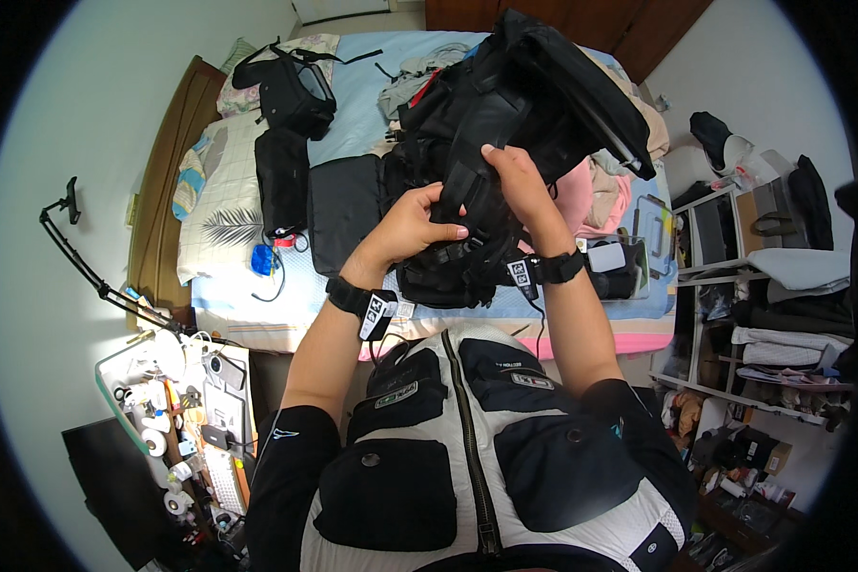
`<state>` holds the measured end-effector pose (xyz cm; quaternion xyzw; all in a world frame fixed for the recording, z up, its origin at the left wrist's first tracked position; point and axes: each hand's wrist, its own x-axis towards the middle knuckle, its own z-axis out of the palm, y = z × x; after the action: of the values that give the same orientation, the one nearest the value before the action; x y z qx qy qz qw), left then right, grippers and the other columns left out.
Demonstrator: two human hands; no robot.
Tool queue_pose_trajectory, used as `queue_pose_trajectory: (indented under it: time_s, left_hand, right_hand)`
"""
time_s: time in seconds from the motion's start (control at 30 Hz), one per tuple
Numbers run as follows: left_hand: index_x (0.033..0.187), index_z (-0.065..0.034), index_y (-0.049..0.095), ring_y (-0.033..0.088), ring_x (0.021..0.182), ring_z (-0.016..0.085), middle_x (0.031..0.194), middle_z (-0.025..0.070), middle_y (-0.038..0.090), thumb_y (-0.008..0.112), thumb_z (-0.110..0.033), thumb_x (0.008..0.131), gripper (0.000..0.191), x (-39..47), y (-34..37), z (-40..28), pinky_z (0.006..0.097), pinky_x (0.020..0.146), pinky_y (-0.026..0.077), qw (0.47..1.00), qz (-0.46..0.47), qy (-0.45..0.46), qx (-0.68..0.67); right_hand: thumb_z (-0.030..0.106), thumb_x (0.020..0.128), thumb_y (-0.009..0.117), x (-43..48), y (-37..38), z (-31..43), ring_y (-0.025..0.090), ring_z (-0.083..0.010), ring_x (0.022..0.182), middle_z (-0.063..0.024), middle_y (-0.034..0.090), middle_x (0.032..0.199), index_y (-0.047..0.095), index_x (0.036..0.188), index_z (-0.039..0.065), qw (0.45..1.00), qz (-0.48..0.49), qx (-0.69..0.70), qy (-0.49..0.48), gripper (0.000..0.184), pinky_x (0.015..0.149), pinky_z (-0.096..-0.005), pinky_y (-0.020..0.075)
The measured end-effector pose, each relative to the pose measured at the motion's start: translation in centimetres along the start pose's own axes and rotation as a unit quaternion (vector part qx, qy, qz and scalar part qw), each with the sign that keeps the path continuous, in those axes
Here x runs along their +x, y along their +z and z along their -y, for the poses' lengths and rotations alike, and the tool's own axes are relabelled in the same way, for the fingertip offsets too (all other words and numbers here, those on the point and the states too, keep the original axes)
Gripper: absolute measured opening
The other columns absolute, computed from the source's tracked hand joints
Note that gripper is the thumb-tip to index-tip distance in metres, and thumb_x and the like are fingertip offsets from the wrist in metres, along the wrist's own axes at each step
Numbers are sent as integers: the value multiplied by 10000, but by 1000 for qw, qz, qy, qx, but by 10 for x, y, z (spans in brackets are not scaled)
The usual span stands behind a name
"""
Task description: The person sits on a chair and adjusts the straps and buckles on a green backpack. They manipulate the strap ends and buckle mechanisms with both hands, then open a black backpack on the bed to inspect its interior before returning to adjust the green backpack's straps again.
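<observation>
A large black backpack (579, 93) lies opened out on the bed in front of me, one framed panel raised at the far right. Across its middle runs a wide black strap (492, 118). My left hand (416, 223) pinches the strap's lower end between thumb and fingers. Higher up, my right hand (523, 182) grips the strap's right edge with the thumb on top; its other fingers are hidden behind. Black webbing and buckles (457, 250) hang just below both hands. To the left, a flat black fabric case (344, 214) sits against the backpack.
A black pouch (282, 182) and a smaller black bag (297, 93) lie on the bed's left side. Pink clothing (575, 196) and a clear plastic bin (636, 268) are at right. A cluttered desk (247, 400) stands lower left, a loaded shelf rack (715, 275) at right.
</observation>
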<state>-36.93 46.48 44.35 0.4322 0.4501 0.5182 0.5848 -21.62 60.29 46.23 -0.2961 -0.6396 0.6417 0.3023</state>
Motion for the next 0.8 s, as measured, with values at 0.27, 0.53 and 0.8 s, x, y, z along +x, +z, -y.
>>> queue_pose_trajectory:
  time_s: [0.27, 0.53, 0.8]
  left_hand:
    - [1012, 1, 655, 598, 932, 102, 976, -6, 603, 796, 6, 788, 265, -1, -1, 8, 261, 869, 489, 995, -45, 51, 77]
    - [1062, -7, 644, 562, 970, 75, 1015, -33, 571, 789, 33, 793, 308, -2, -2, 13, 251, 896, 466, 988, -38, 45, 145]
    - [987, 8, 666, 613, 913, 127, 957, 23, 612, 802, -14, 771, 257, -9, -1, 17, 271, 861, 479, 990, -40, 38, 128]
  right_hand:
    - [350, 796, 800, -36, 5, 47, 581, -348, 529, -183, 557, 580, 546, 692, -25, 900, -82, -403, -142, 465, 501, -400, 437]
    - [301, 797, 824, -36, 2, 19, 496, -193, 492, -79, 494, 558, 595, 905, -23, 919, -160, -321, -163, 412, 492, -331, 396]
    - [193, 943, 703, 13, -48, -16, 326, -15, 568, 86, 369, 620, 538, 1327, -2, 969, -171, -149, -99, 462, 536, -209, 266]
